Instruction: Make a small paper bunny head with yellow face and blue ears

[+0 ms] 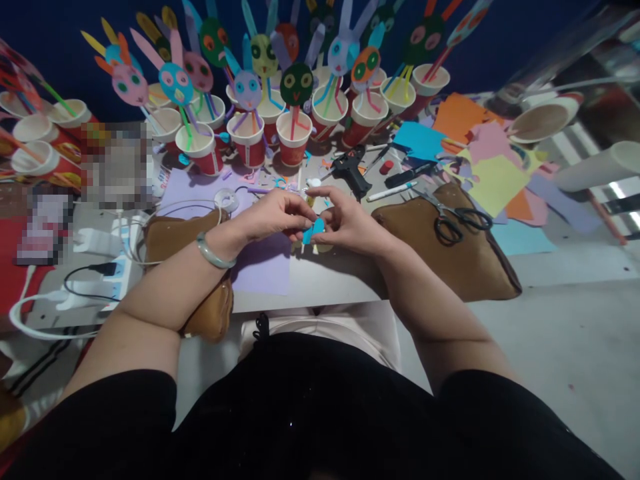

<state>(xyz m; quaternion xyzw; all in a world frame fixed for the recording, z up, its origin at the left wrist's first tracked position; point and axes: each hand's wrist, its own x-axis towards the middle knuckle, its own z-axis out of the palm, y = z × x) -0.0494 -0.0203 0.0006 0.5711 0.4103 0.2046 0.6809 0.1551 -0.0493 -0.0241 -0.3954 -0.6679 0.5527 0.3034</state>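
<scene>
At frame centre, the bare left hand (280, 215) pinches a small bright-blue paper piece (313, 231); the curled bare right hand (353, 223) meets its edge, perhaps steadying it, hold unclear. Black-handled metal scissors (444, 208), right of centre, seem placed handily.

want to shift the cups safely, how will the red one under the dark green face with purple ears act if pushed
The red cup looks like paper, so probably light and easily dented. The dark green face sits high above it on red stems, so a push might tip it.
</scene>
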